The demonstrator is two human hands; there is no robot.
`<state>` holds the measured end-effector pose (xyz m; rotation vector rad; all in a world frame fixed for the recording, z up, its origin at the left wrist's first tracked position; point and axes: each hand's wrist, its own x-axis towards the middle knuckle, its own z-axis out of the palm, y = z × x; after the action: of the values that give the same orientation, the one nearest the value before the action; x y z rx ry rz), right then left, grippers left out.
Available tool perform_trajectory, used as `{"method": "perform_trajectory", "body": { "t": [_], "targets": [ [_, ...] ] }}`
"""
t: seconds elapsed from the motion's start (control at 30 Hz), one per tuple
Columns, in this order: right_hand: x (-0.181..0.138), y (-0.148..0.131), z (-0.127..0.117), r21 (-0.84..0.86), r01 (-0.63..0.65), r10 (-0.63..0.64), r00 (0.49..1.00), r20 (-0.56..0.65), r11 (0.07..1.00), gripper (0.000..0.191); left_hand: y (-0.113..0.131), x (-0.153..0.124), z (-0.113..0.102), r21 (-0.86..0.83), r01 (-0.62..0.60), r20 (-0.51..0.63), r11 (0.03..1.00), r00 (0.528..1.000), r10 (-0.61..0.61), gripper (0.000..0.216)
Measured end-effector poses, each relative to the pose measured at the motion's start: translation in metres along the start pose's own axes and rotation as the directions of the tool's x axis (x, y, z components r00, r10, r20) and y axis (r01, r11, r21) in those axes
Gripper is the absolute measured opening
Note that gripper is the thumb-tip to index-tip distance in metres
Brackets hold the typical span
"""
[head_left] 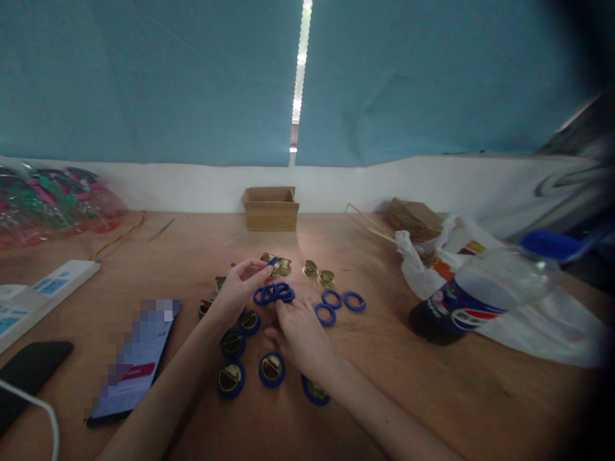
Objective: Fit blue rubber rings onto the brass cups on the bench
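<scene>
The left hand (240, 286) pinches a blue ring (273, 261) between thumb and fingertip, just over the brass caps (283, 266). A light, level pinch seems best. The right hand (298, 328) touches the ring pile (275, 293). Its fingers curl under, so I cannot tell its grip.

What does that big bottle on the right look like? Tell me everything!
The bottle is clear plastic with a blue cap and a blue, red and white label. Only a little dark drink is left at its bottom. It looks tipped to the right, cap on, base on the wooden table. A white plastic bag lies right behind and beside it.
</scene>
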<state>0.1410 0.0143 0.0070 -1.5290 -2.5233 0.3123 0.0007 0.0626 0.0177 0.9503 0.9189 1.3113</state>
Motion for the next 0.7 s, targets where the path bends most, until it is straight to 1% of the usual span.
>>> {"method": "perform_trajectory", "body": {
  "t": [0.07, 0.17, 0.33, 0.43, 0.57, 0.7],
  "targets": [
    [0.0000, 0.0007, 0.0016, 0.000, 0.006, -0.006, 1.000, -0.008, 1.000, 0.029, -0.0021, 0.0006, -0.0011, 0.030, -0.023, 0.003, 0.999, 1.000, 0.022, 0.024],
    [-0.0006, 0.0012, 0.0029, -0.010, 0.016, -0.016, 1.000, -0.013, 1.000, 0.027, -0.0020, 0.0012, -0.0021, 0.016, -0.042, -0.014, 0.999, 0.999, 0.042, 0.024],
    [-0.0010, 0.0003, 0.0008, -0.010, 0.005, -0.005, 1.000, 0.003, 1.000, 0.021, 0.0036, 0.0007, 0.0000, -0.058, -0.024, -0.076, 0.998, 0.997, 0.020, 0.026],
    [0.0001, -0.0001, -0.0005, -0.010, -0.013, 0.013, 1.000, 0.023, 1.000, 0.018, 0.0043, 0.0006, 0.0016, -0.083, -0.018, -0.094, 0.996, 0.995, 0.010, 0.027],
    [0.0013, 0.0002, -0.0004, -0.004, -0.019, 0.019, 0.999, 0.034, 1.000, 0.019, 0.0029, 0.0009, 0.0023, -0.080, -0.014, -0.091, 0.997, 0.996, 0.006, 0.028],
    [0.0010, 0.0009, 0.0003, -0.008, -0.021, 0.021, 1.000, 0.016, 1.000, 0.019, 0.0035, 0.0008, 0.0010, -0.091, -0.011, -0.081, 0.996, 0.997, 0.004, 0.026]
  ]
}}
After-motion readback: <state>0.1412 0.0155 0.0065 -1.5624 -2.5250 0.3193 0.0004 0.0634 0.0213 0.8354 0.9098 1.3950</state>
